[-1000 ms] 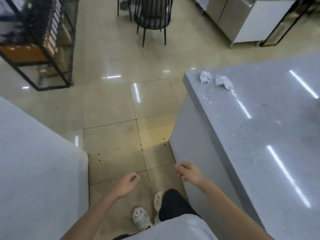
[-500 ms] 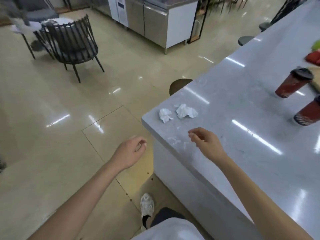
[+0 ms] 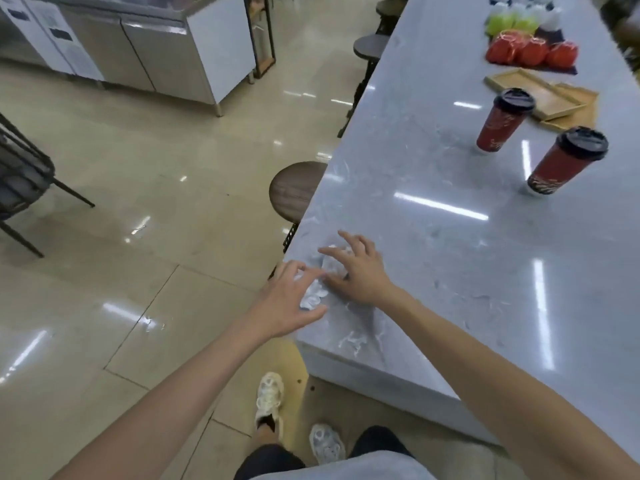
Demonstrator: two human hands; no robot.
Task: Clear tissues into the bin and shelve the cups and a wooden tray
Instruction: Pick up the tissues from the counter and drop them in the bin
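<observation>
Tissues [image 3: 317, 289] lie crumpled at the near left corner of the surface [image 3: 433, 271], close to its left edge, and both your hands are over them. You are on the first step, gathering the tissues for the bin; no bin shows in this view, so you will have to find it once they are in hand.

Your left hand [image 3: 287, 303] has its fingers spread and curved, thumb out toward the right, reaching in over the corner edge with the fingertips at or on the nearer tissue. It has not closed on anything. Your right hand [image 3: 356, 271] is likewise splayed wide, palm down, hovering over or just resting on the farther tissue; the blur makes it hard to say whether the fingers touch paper yet. Neither hand grips anything.

The next move, as I judge it, calls for closing the fingers of each hand around the tissue beneath it, or sweeping both together into one hand. They are light and sit near the edge, so a careless sweep could push one off onto the floor.

Farther along the surface, well apart from your hands, stand two red cups [image 3: 504, 121] with black lids, and beyond them the wooden tray [image 3: 540, 93] toward the far right. Those wait for later.
</observation>
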